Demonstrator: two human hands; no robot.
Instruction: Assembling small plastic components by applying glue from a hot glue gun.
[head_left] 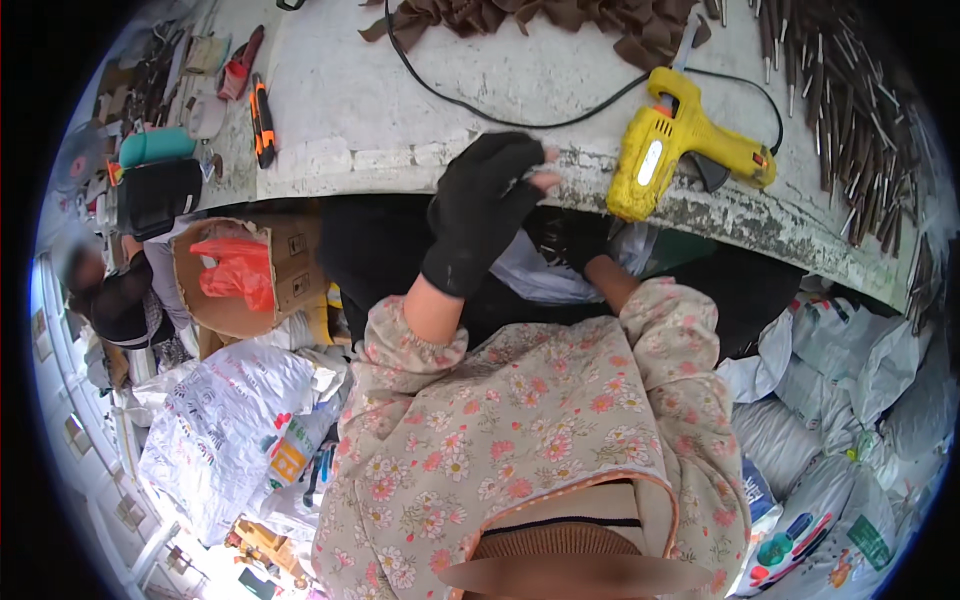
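My left hand (482, 205), in a black glove with bare fingertips, hovers at the near edge of the worktable (345, 110). Its fingers curl toward the thumb; whatever may be between them is too small to make out. Below the table edge, my right hand (570, 240), also dark-gloved, reaches down at a pale plastic bag (545, 275) on my lap. Its fingers are hidden in shadow. To the right of my left hand, a yellow glue gun (690, 145) lies on the table, a translucent glue stick (687, 42) poking from its back.
Brown fabric pieces (520, 15) lie at the back, near a black cord (490, 118). Thin brown sticks (850, 130) heap at right. An orange-black utility knife (262, 122) rests at left. A cardboard box (295, 265) and stuffed white sacks (225, 430) flank me. Another person (120, 295) is far left.
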